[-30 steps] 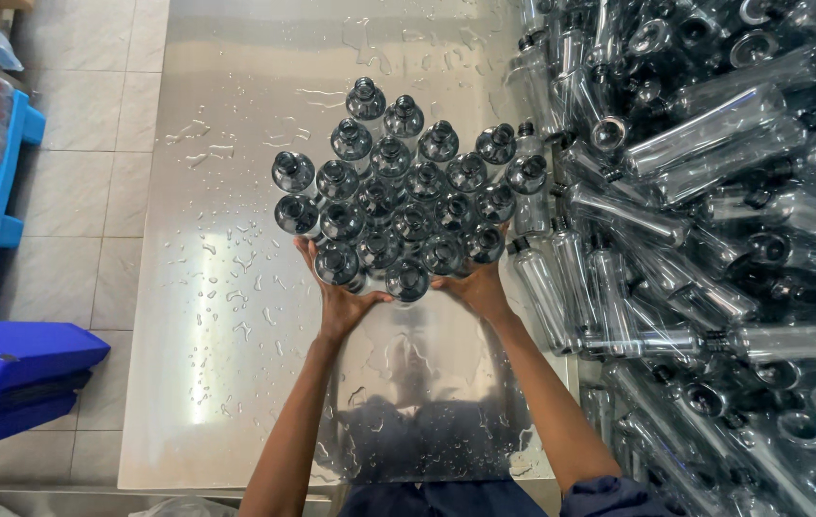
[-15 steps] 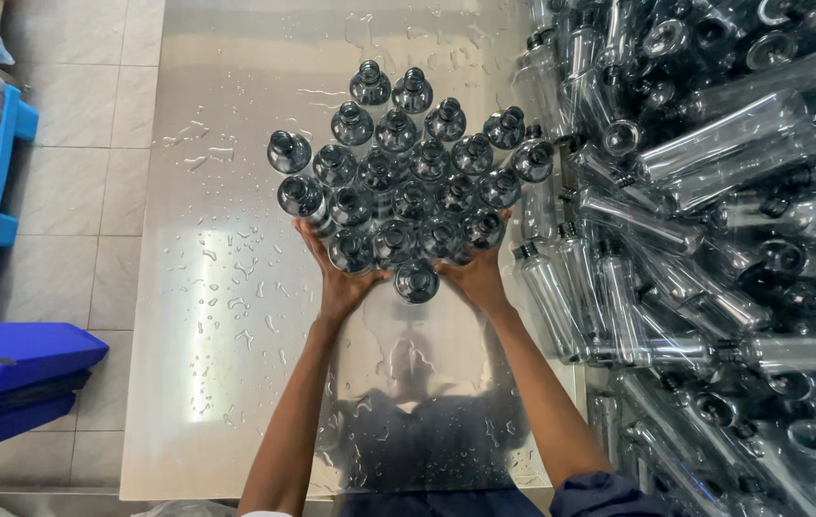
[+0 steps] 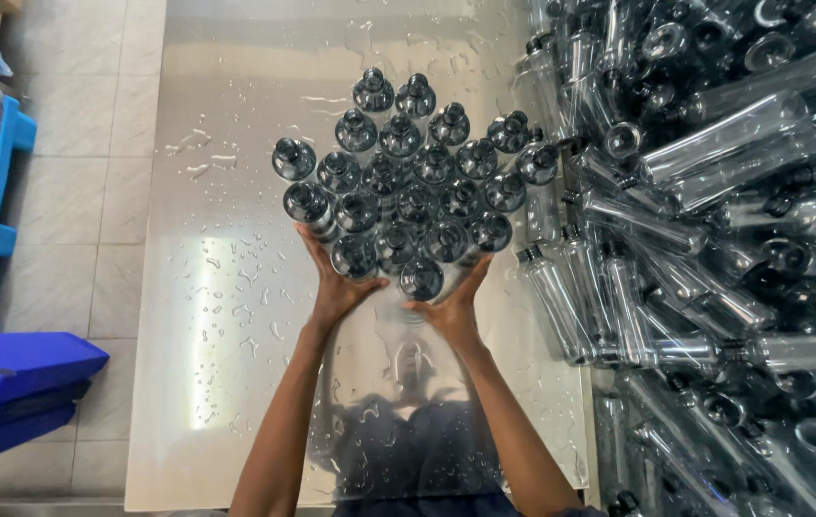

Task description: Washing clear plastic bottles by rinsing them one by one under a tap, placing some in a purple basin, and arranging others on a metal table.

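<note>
The heap of bottles (image 3: 714, 239) runs past the right edge. Fingertips of both hands vanish behind the standing bottles (image 3: 408, 182); the blue crate (image 3: 6, 383) is cut off left.

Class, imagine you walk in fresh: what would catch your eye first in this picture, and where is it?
First, the tight cluster of upright clear bottles mid-table, with the left hand and right hand pressed against its near side. Next, the big heap of clear bottles lying along the right. The wet steel table gleams beneath.
</note>
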